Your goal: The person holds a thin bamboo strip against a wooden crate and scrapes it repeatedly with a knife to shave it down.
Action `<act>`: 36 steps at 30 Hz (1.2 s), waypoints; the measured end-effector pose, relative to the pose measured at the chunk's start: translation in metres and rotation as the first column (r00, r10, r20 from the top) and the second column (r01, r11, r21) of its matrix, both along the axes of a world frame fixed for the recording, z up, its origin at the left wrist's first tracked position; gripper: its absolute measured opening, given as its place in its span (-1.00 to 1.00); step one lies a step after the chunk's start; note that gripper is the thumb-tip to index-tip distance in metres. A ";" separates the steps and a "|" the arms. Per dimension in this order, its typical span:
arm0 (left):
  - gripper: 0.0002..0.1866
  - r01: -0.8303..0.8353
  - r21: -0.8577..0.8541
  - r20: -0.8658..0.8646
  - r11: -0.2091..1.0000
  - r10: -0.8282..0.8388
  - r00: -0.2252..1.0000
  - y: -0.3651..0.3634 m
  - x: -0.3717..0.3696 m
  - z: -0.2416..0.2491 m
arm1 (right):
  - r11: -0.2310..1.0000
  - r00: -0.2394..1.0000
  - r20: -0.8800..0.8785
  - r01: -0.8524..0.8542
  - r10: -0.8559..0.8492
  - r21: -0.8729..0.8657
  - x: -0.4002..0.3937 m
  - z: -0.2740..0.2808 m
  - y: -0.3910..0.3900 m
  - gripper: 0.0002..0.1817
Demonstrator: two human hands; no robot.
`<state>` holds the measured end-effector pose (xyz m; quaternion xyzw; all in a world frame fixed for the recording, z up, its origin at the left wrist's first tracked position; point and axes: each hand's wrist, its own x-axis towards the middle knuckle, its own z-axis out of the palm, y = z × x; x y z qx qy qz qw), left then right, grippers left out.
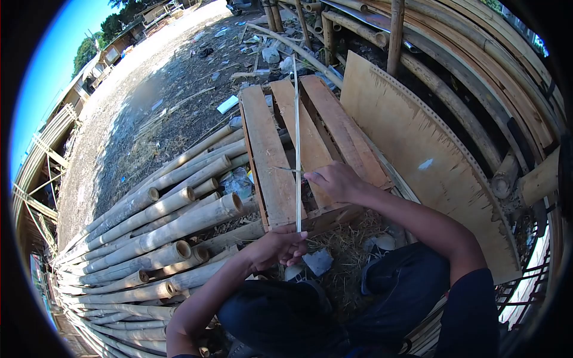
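A long, thin, pale strip, apparently split bamboo [296, 119], runs lengthwise over a slatted wooden bench [262, 137]. My left hand [277, 247] is closed around the strip's near end, just off the bench's front edge. Farther up, my right hand [335, 181] is wrapped round the handle of a knife, whose thin blade [287, 169] points left and crosses the strip. Most of the knife's handle is hidden in my fingers. Both hands are in front of my bent knees.
Stacked bamboo poles [173, 209] lie on the left, their cut ends towards the bench. A plywood sheet [424, 155] leans on the right, before a rack of poles and boards [453, 95]. Litter and a grey stone block [318, 261] lie on the ground.
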<state>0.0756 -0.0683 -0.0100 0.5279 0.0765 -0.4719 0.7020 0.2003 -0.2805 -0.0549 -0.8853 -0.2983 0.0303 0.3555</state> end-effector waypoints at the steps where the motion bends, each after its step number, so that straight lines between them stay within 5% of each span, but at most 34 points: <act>1: -0.75 0.005 0.003 0.003 1.000 -0.005 1.000 0.000 0.000 0.000 | 1.000 1.000 0.003 0.005 -0.005 0.003 -0.001 0.001 -0.002 -0.31; 4: -0.74 -0.040 -0.011 -0.023 0.999 0.040 0.999 -0.002 0.003 0.004 | 0.998 0.991 -0.132 0.039 -0.032 0.056 -0.014 0.010 -0.001 -0.31; 11: -0.75 -0.110 -0.185 0.005 0.977 0.113 0.994 0.021 0.012 -0.019 | 0.968 0.929 -0.293 -0.180 0.225 0.173 -0.052 0.017 0.027 -0.35; 14: -0.76 -0.140 -0.115 0.006 0.983 0.142 0.990 0.016 0.009 -0.001 | 0.968 0.967 0.035 -0.252 0.252 0.004 -0.043 0.024 0.024 -0.42; 21: -0.77 -0.168 -0.104 0.013 0.980 0.170 0.985 0.016 0.011 -0.019 | 0.969 0.958 0.168 -0.216 0.234 -0.120 -0.013 -0.001 0.023 -0.38; 23: -0.78 -0.077 -0.109 -0.036 0.991 0.073 0.997 0.015 0.003 -0.010 | 0.998 0.990 0.137 0.024 -0.016 -0.051 0.012 -0.008 0.012 -0.37; 26: -0.78 -0.015 -0.129 -0.001 0.992 0.015 1.000 0.004 -0.007 0.009 | 0.981 0.989 0.045 0.144 -0.139 -0.128 0.025 0.003 -0.009 -0.36; 36: -0.78 -0.121 -0.309 -0.065 0.943 0.106 0.992 0.030 0.012 -0.021 | 0.974 0.934 -0.293 -0.167 0.206 0.153 -0.056 0.026 0.034 -0.41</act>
